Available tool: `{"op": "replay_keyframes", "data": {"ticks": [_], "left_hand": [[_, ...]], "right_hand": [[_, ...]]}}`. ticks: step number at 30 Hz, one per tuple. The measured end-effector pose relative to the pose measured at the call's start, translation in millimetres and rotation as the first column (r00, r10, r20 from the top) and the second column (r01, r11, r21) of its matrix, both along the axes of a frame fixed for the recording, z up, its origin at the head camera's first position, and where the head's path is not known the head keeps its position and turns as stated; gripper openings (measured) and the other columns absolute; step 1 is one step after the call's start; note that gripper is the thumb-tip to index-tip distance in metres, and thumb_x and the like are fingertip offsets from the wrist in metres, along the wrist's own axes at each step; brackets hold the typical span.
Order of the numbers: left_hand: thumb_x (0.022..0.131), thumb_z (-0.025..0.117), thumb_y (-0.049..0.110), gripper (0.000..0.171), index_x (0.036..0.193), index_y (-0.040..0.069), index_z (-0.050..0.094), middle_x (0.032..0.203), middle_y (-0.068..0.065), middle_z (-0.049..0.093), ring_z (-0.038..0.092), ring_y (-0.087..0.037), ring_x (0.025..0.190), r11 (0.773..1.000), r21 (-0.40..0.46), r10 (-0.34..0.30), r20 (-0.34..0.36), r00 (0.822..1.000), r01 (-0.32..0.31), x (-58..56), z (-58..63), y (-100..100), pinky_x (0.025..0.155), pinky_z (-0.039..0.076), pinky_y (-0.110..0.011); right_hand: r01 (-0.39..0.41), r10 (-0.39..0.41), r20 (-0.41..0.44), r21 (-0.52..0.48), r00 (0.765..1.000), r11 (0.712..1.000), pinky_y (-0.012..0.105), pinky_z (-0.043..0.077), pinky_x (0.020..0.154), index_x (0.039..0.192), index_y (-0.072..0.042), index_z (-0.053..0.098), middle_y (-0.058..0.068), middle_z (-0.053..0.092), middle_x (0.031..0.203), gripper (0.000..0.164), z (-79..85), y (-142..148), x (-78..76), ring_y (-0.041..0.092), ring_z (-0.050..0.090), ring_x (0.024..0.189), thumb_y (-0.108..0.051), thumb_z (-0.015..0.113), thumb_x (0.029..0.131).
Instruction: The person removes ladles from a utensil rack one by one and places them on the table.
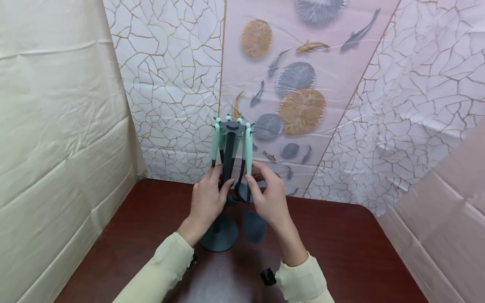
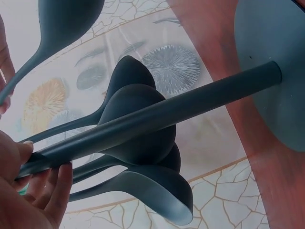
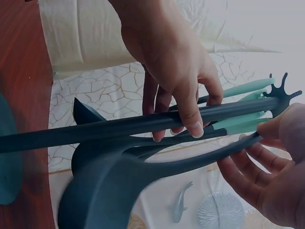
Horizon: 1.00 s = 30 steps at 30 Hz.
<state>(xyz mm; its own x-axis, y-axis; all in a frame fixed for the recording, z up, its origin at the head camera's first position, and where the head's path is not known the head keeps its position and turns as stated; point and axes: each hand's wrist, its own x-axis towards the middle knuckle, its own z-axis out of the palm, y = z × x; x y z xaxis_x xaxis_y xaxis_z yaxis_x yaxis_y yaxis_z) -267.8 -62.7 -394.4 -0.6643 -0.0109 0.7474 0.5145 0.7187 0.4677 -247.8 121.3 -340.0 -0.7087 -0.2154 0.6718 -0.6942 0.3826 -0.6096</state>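
Observation:
A dark utensil stand point(image 1: 219, 237) with a round base and a hooked top stands on the table, its pole leaning slightly in the head view. My left hand point(image 1: 204, 193) grips the stand's pole point(image 2: 190, 105), thumb on one side and fingers on the other. Several dark cooking utensils with mint-green handles hang round the top. On the right, my right hand point(image 1: 270, 193) pinches one of them, a large spoon point(image 1: 254, 227), around the lower part of its handle. The spoon's handle end is up at the hooks. Behind the pole hangs a ladle point(image 2: 164, 191).
The dark red-brown table point(image 1: 322, 248) has a rounded far right corner. Patterned cloth point(image 1: 170, 84) with fish and round motifs hangs right behind the table. Plain cream cloth point(image 1: 57, 147) borders the left side, with more cloth on the right.

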Motion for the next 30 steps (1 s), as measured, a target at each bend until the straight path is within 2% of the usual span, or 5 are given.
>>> {"op": "replay_keyframes", "data": {"ticks": [4,12,17,23,30], "left_hand": [[0.098,0.080,0.025,0.044,0.134,0.007,0.062,0.099,-0.011,0.067,0.071,-0.030,0.079,1.000,0.017,0.010,-0.006,1.000,-0.010,1.7,-2.2,1.5,0.066,0.060,-0.050],[0.102,0.074,0.031,0.043,0.136,0.008,0.061,0.100,-0.008,0.067,0.072,-0.028,0.080,1.000,-0.009,-0.005,-0.001,1.000,0.005,-0.2,-3.7,5.6,0.069,0.061,-0.048],[0.103,0.071,0.034,0.044,0.137,0.007,0.061,0.102,-0.011,0.069,0.072,-0.029,0.080,1.000,-0.017,-0.012,-0.001,1.000,0.012,-0.4,-3.1,6.4,0.069,0.060,-0.049],[0.103,0.072,0.033,0.043,0.136,0.007,0.062,0.102,-0.010,0.069,0.072,-0.029,0.078,1.000,-0.013,0.003,-0.011,1.000,-0.003,-0.3,-5.0,5.8,0.067,0.061,-0.049],[0.102,0.073,0.033,0.043,0.135,0.008,0.063,0.102,-0.009,0.070,0.074,-0.030,0.080,1.000,0.003,0.005,-0.012,1.000,-0.005,0.1,-5.8,1.9,0.069,0.061,-0.049]], "right_hand": [[0.027,-0.027,-0.017,0.048,0.999,0.998,0.035,0.058,0.065,0.148,-0.017,0.060,0.004,0.070,0.110,0.043,-7.6,-0.6,2.1,0.016,0.065,0.094,-0.009,0.065,0.106],[0.036,-0.036,-0.004,0.027,0.999,0.999,0.047,0.058,0.083,0.154,-0.020,0.052,0.005,0.070,0.103,0.050,-27.9,3.1,11.6,0.015,0.068,0.090,-0.010,0.065,0.106],[0.070,-0.070,-0.006,0.013,0.998,0.997,0.042,0.057,0.072,0.156,-0.023,0.051,0.006,0.070,0.104,0.054,-32.8,5.9,20.1,0.015,0.067,0.086,-0.010,0.065,0.106],[0.098,-0.098,-0.018,0.007,0.995,0.995,0.036,0.053,0.064,0.151,-0.014,0.058,0.010,0.069,0.112,0.048,-43.9,11.3,23.0,0.018,0.067,0.096,-0.006,0.068,0.104],[0.079,-0.079,0.010,0.010,0.997,0.997,0.028,0.059,0.065,0.152,-0.016,0.058,0.007,0.067,0.110,0.052,-47.0,14.5,22.3,0.019,0.067,0.097,-0.005,0.069,0.103]]}}
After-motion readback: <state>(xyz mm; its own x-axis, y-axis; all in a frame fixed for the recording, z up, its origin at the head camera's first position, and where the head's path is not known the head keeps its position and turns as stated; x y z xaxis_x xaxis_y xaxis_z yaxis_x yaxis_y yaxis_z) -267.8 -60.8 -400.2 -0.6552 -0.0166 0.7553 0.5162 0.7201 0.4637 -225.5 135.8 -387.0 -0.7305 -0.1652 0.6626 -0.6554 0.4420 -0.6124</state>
